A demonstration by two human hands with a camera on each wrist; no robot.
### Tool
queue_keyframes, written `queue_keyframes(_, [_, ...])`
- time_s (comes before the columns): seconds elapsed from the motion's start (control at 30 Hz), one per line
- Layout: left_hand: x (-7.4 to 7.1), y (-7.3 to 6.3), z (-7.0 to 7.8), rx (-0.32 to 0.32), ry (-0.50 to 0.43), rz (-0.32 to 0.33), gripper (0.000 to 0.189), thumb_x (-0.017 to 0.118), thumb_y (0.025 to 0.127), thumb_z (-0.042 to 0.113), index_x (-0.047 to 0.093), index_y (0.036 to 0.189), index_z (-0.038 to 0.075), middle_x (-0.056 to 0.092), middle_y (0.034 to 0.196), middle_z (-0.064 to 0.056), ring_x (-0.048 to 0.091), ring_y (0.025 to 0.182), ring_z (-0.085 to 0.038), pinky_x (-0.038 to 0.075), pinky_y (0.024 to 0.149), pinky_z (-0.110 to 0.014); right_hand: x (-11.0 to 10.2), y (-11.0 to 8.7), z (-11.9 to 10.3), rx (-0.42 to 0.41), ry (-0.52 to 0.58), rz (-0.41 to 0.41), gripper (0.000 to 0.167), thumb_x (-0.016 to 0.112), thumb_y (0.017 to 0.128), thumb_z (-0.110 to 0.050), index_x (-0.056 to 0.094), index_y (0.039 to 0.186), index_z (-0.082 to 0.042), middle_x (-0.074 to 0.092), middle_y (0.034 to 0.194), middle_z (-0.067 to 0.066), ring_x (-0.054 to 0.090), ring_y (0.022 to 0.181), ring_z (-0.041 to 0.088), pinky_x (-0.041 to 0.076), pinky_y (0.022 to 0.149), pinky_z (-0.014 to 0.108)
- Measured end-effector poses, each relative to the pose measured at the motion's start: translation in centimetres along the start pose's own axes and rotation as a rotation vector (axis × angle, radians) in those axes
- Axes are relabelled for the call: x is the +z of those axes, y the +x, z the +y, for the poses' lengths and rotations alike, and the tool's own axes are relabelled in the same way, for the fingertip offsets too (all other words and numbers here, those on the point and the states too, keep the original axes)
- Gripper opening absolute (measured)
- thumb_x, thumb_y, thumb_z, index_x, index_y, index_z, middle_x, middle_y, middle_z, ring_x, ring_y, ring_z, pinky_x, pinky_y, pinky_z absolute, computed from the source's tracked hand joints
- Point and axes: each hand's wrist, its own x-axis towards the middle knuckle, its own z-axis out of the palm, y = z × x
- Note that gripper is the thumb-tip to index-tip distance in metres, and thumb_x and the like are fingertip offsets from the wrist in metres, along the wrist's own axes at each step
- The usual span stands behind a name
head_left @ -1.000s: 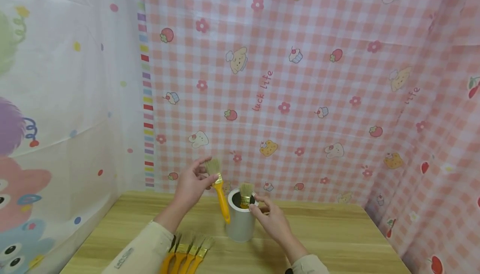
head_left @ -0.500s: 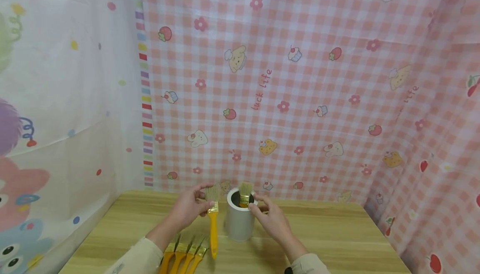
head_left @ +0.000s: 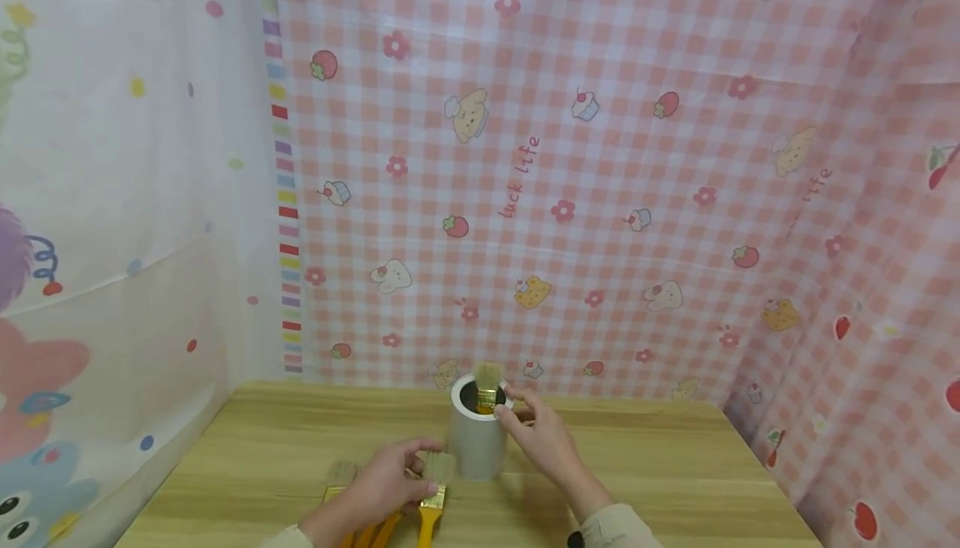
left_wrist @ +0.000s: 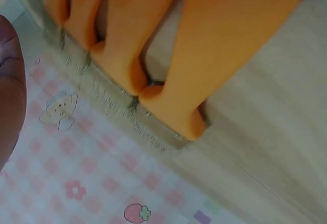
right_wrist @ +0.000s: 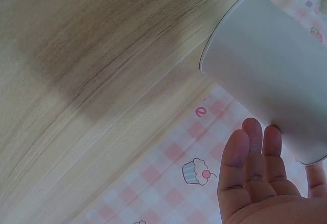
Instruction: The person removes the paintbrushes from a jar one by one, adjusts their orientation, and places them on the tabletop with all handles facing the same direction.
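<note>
My left hand (head_left: 390,481) pinches a paintbrush (head_left: 430,515) at its metal band, bristles pointing away from me, low over the wooden table. Beside and partly under that hand lie several more paintbrushes (head_left: 340,475); the left wrist view shows a row of orange handles (left_wrist: 214,35) with bristle ends side by side. A pale grey cylindrical can (head_left: 477,448) stands upright to the right. One paintbrush (head_left: 489,377) stands in it, bristles up. My right hand (head_left: 546,440) holds the can's rim between thumb and index finger, while its other fingers (right_wrist: 254,137) lie along the can's side.
The wooden table (head_left: 637,465) runs up to a pink checked cloth (head_left: 562,148) hanging behind it. A white patterned cloth (head_left: 172,281) hangs on the left, and more checked cloth (head_left: 900,298) on the right.
The left hand has brought its paintbrush down and toward me, from beside the can's top to next to the lying brushes. My right hand has stayed at the can's rim.
</note>
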Motion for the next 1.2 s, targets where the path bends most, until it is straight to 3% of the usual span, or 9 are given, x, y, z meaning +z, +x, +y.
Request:
queue_keyframes(0.33, [0.3,-0.6,-1.1,-0.052,0.073,-0.009,0.053,0.082,0.093,0.005,0.063,0.143,0.007,0.065,0.095,-0.006,0.059,0.07,-0.016,0.056,0.062,-0.034,0.0,-0.1,-0.4,-0.008,-0.005,0.006,0.049,0.066,0.105,-0.05,0.063,0.148,-0.026,0.077,0.128,0.012,0.072,0.116,0.026,0.06,0.087,0.048])
queue_keyframes(0.5, [0.4,-0.7,-1.3,-0.048,0.114,-0.002,0.052,0.083,0.092,0.005,0.064,0.14,0.006,0.066,0.093,-0.005,0.06,0.067,-0.016,0.055,0.06,-0.033,0.1,-0.1,-0.4,-0.013,0.002,0.01,0.05,0.064,0.105,-0.051,0.062,0.149,-0.025,0.077,0.128,0.013,0.072,0.117,0.027,0.06,0.088,0.049])
queue_keyframes(0.67, [0.2,-0.7,-1.4,-0.033,0.228,-0.001,0.052,0.085,0.091,0.01,0.064,0.138,0.002,0.074,0.103,-0.005,0.069,0.087,-0.019,0.061,0.075,-0.038,0.2,-0.2,-0.5,-0.007,-0.001,0.003,0.049,0.065,0.105,-0.051,0.063,0.147,-0.026,0.077,0.128,0.013,0.072,0.118,0.029,0.06,0.089,0.051])
queue_keyframes(0.73, [0.3,-0.8,-1.4,-0.023,0.226,0.003,0.053,0.086,0.091,0.013,0.063,0.138,0.002,0.075,0.11,-0.006,0.071,0.095,-0.021,0.062,0.079,-0.041,0.2,-0.2,-0.5,-0.003,0.0,0.003,0.049,0.065,0.105,-0.052,0.063,0.147,-0.026,0.077,0.128,0.013,0.072,0.118,0.029,0.06,0.09,0.052])
queue_keyframes(0.83, [0.4,-1.2,-1.5,-0.012,0.11,-0.006,0.055,0.086,0.091,0.011,0.062,0.139,0.0,0.075,0.112,-0.009,0.073,0.092,-0.023,0.064,0.075,-0.042,0.2,-0.2,-0.5,0.005,0.001,0.005,0.049,0.065,0.105,-0.052,0.063,0.147,-0.027,0.077,0.129,0.012,0.071,0.119,0.029,0.06,0.09,0.052])
queue_keyframes(0.9, [0.6,-1.5,-1.7,-0.027,-0.001,-0.043,0.056,0.085,0.092,0.01,0.06,0.141,-0.001,0.075,0.11,-0.01,0.073,0.087,-0.022,0.064,0.073,-0.039,0.2,-0.2,-0.4,0.012,-0.001,0.007,0.049,0.065,0.104,-0.053,0.063,0.147,-0.028,0.077,0.128,0.011,0.071,0.119,0.028,0.059,0.09,0.052])
queue_keyframes(1.0, [0.7,-2.0,-2.0,-0.046,-0.094,-0.099,0.059,0.084,0.093,0.009,0.057,0.144,-0.005,0.076,0.109,-0.01,0.074,0.086,-0.02,0.065,0.075,-0.037,0.2,-0.2,-0.4,0.019,-0.001,0.006,0.049,0.065,0.104,-0.053,0.063,0.147,-0.029,0.077,0.128,0.011,0.071,0.119,0.028,0.059,0.091,0.052])
queue_keyframes(1.07, [0.7,-2.1,-2.2,-0.055,-0.095,-0.121,0.061,0.083,0.094,0.012,0.054,0.145,-0.005,0.076,0.112,-0.009,0.074,0.09,-0.019,0.065,0.078,-0.035,0.2,-0.2,-0.3,0.017,0.002,0.005,0.049,0.065,0.104,-0.053,0.063,0.147,-0.029,0.077,0.128,0.011,0.071,0.119,0.028,0.059,0.091,0.053])
queue_keyframes(1.2, [0.5,-2.3,-2.1,-0.058,-0.063,-0.092,0.062,0.083,0.095,0.016,0.055,0.145,-0.005,0.076,0.114,-0.01,0.073,0.095,-0.019,0.064,0.082,-0.036,0.2,-0.3,-0.3,0.02,0.002,0.01,0.049,0.066,0.104,-0.053,0.063,0.147,-0.028,0.077,0.128,0.011,0.071,0.119,0.028,0.059,0.093,0.053])
